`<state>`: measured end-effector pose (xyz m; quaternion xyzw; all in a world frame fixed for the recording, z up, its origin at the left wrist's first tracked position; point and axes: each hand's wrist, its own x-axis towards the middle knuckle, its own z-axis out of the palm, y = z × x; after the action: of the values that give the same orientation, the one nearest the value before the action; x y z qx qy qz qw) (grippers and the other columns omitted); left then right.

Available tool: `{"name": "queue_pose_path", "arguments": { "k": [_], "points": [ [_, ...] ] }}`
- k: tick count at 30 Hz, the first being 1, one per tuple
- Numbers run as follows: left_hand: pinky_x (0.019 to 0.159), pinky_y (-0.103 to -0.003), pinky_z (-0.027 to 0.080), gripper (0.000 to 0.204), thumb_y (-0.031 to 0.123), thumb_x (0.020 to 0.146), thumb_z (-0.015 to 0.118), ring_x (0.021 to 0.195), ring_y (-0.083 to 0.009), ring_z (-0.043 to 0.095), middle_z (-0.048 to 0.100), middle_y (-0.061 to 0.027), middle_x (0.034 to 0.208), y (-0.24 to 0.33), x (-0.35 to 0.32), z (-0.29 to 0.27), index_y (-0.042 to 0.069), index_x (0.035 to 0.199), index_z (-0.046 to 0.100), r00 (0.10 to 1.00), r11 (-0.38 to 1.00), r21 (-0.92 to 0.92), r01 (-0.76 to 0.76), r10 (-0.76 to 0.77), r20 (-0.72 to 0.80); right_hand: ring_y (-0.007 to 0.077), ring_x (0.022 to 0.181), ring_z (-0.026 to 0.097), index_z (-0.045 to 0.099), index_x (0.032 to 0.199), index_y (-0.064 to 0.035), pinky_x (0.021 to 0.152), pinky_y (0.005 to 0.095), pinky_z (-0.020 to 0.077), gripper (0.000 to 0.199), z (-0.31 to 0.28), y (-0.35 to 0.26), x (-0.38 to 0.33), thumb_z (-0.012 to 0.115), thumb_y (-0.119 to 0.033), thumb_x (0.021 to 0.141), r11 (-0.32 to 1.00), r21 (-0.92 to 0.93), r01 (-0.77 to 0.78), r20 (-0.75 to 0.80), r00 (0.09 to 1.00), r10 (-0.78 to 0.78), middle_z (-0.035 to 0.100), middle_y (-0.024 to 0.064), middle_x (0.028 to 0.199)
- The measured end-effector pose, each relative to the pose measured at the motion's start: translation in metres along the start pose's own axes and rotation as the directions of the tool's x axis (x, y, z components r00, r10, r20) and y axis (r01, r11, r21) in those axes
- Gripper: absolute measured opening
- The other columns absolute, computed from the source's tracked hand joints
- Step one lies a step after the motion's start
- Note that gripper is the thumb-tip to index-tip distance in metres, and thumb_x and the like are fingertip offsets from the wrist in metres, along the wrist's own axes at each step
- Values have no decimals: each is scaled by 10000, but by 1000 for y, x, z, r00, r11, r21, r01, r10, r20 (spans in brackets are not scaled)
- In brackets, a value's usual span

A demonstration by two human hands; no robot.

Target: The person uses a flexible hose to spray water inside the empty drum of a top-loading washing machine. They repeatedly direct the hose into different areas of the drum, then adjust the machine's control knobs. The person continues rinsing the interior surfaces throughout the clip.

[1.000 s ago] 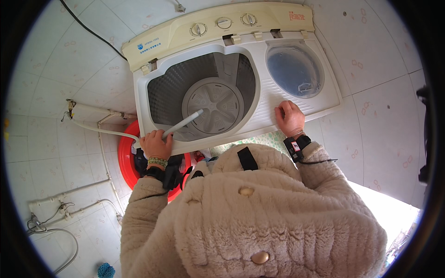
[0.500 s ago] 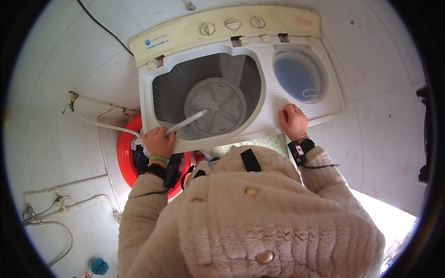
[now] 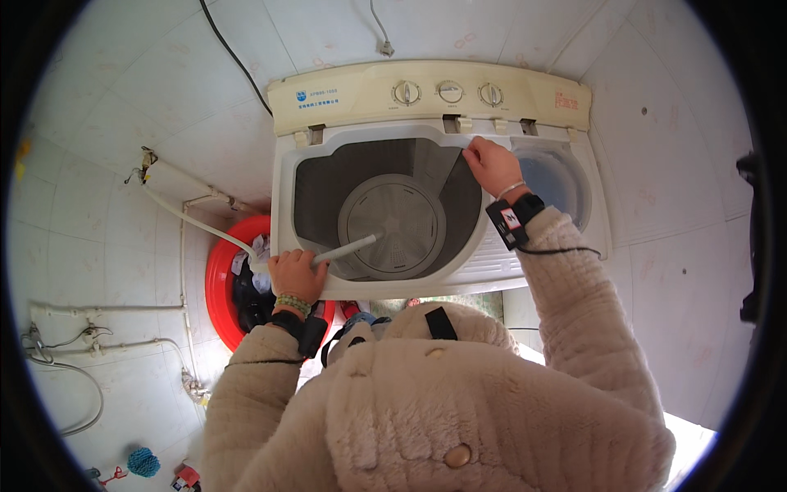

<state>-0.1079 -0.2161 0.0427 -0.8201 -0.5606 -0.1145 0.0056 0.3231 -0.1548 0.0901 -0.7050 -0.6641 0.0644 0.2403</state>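
Observation:
A twin-tub washing machine (image 3: pixel 393 291) stands before me, its wash tub (image 3: pixel 459 197) uncovered. My left hand (image 3: pixel 297 275) is closed around a pale hose (image 3: pixel 348 247) at the tub's front left rim. The hose's free end points in over the round pulsator (image 3: pixel 392 221); whether water runs from it, I cannot tell. My right hand (image 3: pixel 495 166) is at the tub's back right edge, fingers curled; anything inside them is hidden. Beneath my right forearm and wrist lies the spin tub's clear bluish lid (image 3: pixel 553 180), partly covered.
A red basin (image 3: pixel 218 275) with dark and white clothes (image 3: pixel 250 295) sits left of the machine. The cream control panel (image 3: pixel 430 97) has three knobs. Pipes run along the tiled left wall, where the hose (image 3: pixel 197 221) reaches a tap (image 3: pixel 147 156). A plug (image 3: pixel 386 49) hangs behind.
My right hand has moved from the deck in front of the spin lid up to the tub's back right edge. My left hand still holds the hose. The view has shifted.

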Motion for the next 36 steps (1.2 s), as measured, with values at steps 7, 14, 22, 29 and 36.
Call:
{"name": "queue_pose_path", "arguments": {
  "k": [7,14,22,29,36],
  "points": [
    [873,-436,376,275,393,796,729,886,-268,611,656,-50,833,0,0,-1,128,866,711,1000,1000,-9,17,-17,23,411,954,670,703,993,-26,822,490,528,480,36,11,135,532,-471,933,949,-185,-254,57,962,268,714,200,1011],
    [872,-439,374,268,381,782,740,866,-268,603,644,-47,832,-2,-1,1,130,868,708,1000,999,-37,-1,1,-6,390,1104,643,722,1115,-55,939,502,491,608,51,15,176,386,-539,962,872,-222,-437,167,864,475,686,188,1183],
    [873,-441,369,264,373,781,741,865,-270,597,627,-47,815,-1,0,0,125,863,700,1000,998,-57,-3,3,-2,404,959,675,715,937,-36,798,439,524,360,39,23,196,561,-348,843,901,-397,174,534,842,73,703,231,997],
    [866,-438,369,258,371,781,740,856,-269,595,624,-46,811,-1,0,-2,129,859,699,1000,998,-56,-2,2,7,387,992,686,735,964,-29,841,455,531,329,31,-6,185,624,-295,804,918,-310,-246,256,909,330,707,231,1010],
    [858,-430,371,255,369,773,749,852,-262,596,623,-38,809,-1,0,-1,133,858,700,1000,999,-43,-13,12,-23,386,1016,685,755,1040,-75,862,460,543,336,22,9,187,634,-267,792,926,-354,-133,290,925,244,715,205,1072]
  ]
}}
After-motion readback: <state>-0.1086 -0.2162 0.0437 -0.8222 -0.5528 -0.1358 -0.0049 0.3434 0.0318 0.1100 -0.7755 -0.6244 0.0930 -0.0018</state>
